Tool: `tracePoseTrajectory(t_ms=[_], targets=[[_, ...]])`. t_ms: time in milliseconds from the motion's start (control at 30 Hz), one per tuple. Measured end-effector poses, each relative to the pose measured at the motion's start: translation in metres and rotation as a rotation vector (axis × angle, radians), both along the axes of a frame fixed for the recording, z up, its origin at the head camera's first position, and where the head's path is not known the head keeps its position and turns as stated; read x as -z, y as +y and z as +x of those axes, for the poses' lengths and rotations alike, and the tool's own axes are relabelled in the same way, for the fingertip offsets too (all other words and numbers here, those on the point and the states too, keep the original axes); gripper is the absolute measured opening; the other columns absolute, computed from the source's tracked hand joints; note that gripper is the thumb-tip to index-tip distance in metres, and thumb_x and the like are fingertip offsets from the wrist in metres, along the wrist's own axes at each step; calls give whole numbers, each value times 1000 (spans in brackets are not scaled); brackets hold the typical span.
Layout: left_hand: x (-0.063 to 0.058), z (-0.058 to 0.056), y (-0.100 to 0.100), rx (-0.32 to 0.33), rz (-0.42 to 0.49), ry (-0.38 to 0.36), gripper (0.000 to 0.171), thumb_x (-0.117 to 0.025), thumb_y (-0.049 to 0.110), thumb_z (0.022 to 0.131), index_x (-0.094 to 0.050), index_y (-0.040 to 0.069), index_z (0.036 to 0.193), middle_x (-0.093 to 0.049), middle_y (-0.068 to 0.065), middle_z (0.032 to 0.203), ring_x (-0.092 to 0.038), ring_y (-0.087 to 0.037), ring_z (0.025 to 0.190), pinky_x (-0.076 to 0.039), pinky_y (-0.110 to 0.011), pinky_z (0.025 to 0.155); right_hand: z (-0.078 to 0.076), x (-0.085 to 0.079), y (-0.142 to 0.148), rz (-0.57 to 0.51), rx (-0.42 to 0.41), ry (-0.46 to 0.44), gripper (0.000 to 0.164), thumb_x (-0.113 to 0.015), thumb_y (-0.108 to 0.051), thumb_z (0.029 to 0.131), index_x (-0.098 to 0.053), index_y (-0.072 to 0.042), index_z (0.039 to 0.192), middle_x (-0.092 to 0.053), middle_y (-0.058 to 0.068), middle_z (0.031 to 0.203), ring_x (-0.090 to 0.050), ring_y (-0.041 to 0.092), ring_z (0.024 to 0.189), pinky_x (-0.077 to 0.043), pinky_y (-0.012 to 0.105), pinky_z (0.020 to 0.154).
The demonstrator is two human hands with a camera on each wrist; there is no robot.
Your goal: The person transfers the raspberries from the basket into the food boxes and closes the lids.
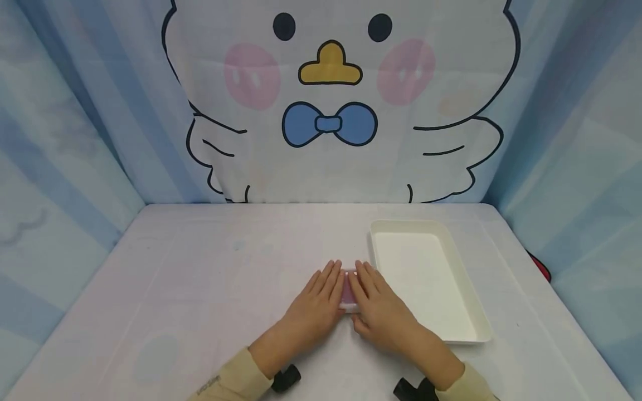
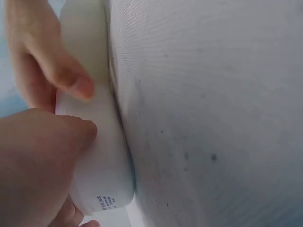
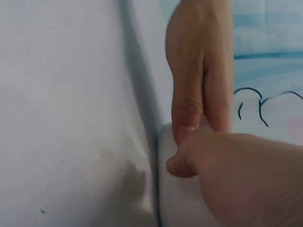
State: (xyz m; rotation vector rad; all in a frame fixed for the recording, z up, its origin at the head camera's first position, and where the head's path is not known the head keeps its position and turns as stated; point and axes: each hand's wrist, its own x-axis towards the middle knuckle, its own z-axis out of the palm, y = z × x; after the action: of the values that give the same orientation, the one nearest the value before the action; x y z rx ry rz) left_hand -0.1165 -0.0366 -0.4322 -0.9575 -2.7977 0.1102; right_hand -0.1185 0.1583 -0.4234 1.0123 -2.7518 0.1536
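Between the two hands sits a small white box (image 1: 349,306) with a pinkish top, low on the white table. My left hand (image 1: 317,303) holds its left part, fingers stretched forward over the top and thumb on the near side. On the right part, my right hand (image 1: 383,312) holds it the same way, thumb at the near wall. In the left wrist view the white side of the box (image 2: 102,156) shows small dark print at one end, and both thumbs lie against that side. Most of the top is hidden under the fingers.
A shallow white tray (image 1: 426,273) lies just right of the right hand, its near-left part behind that hand. The white-covered table (image 1: 200,289) ends at a curtain (image 1: 328,172) with a cartoon face. Black devices (image 1: 286,379) sit at both wrists.
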Motion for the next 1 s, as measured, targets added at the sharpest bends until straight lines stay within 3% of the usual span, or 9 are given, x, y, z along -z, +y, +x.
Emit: tracePoseTrajectory(t_ms=[133,400,633,800,1000], targets=[[0,1,4,-6,-6,7,67,-50,37,102,-31,-4,152,-27,-22,161,-25,-33,151,-33,-43,120,8,6,-4,76,54,82,79,-70,-25,80,-41,12,143,-33,34,153,-34,46,144,-36,54,115],[2,3,7,-9,-15,7,70,-51,38,101,-30,-4,153,-25,-21,162,-23,-32,152,-32,-43,120,12,11,-4,117,90,84,85,-73,-27,79,-37,12,145,-30,34,155,-31,45,146,-34,54,117],[0,2,8,-18,30,1,83,-67,40,90,-32,-5,150,-29,-23,160,-26,-34,151,-32,-44,120,8,10,-7,44,82,62,81,-73,-22,79,-39,13,144,-33,34,154,-33,46,145,-34,55,116],[2,1,14,-17,73,30,86,-67,41,87,-32,-7,150,-32,-24,158,-27,-36,150,-32,-46,120,6,10,-14,-29,83,62,72,-67,-16,83,-40,15,142,-35,36,151,-34,48,143,-34,58,115],[5,2,18,-53,25,58,78,-62,33,90,-32,-6,151,-31,-25,158,-27,-37,150,-31,-45,121,6,13,-19,41,103,58,72,-66,-13,86,-35,14,146,-30,35,154,-30,47,146,-30,58,117]])
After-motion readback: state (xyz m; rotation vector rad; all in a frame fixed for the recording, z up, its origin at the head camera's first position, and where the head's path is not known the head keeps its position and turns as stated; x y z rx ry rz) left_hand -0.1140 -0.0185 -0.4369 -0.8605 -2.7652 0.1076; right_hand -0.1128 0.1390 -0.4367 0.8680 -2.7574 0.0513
